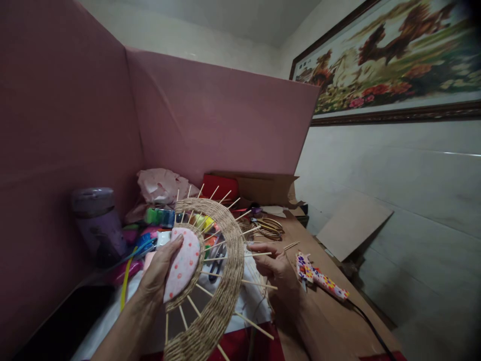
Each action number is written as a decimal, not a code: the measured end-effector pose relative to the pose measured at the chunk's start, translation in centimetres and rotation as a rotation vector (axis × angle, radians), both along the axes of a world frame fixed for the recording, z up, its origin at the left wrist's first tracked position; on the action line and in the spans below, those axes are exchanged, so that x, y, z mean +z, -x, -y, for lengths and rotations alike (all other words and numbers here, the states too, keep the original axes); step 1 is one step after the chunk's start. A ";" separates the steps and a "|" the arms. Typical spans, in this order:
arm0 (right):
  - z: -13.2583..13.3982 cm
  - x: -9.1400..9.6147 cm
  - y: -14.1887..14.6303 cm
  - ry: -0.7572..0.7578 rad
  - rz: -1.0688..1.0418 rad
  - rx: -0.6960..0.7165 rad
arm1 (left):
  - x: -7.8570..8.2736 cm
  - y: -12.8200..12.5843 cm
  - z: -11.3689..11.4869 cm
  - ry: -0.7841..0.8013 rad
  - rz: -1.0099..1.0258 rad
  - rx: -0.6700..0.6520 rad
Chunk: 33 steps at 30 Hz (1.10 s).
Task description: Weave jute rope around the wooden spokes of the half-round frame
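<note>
Between left hand (161, 268) and right hand (278, 268), tilted over the table (332, 321): woven half-circle (235, 250). Left hand clamped on its dotted cloth centre (183, 263); right hand curled near the tip of one outer stick (262, 254), pinch or light touch impossible to tell. Likely trouble: thin stick bent or snapped by too much sideways push at right; whole piece twisting under a slack left hold. Just right of the right hand, corded flowery tool (326, 282), perhaps a glue gun; risk of a burn at the wrist, if hot.

Left hand (161, 273) holds a woven half-disc (235, 250), right hand (278, 265) beside its sticks (254, 326).
</note>
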State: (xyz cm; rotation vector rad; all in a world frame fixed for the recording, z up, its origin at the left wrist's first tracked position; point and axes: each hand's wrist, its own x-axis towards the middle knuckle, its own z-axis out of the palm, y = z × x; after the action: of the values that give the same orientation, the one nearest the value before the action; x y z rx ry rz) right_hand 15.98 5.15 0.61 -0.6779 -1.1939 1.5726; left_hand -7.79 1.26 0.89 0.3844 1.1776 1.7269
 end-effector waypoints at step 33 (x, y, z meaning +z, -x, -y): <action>-0.3 0.3 -0.8 -0.362 0.296 -0.156 | 1.8 0.3 0.3 -0.106 -0.134 0.155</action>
State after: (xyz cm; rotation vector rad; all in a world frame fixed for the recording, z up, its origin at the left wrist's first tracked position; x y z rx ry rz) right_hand 16.78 5.44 0.89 -0.7583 -1.5561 1.1116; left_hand -8.11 0.91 2.65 0.4903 1.2421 1.9282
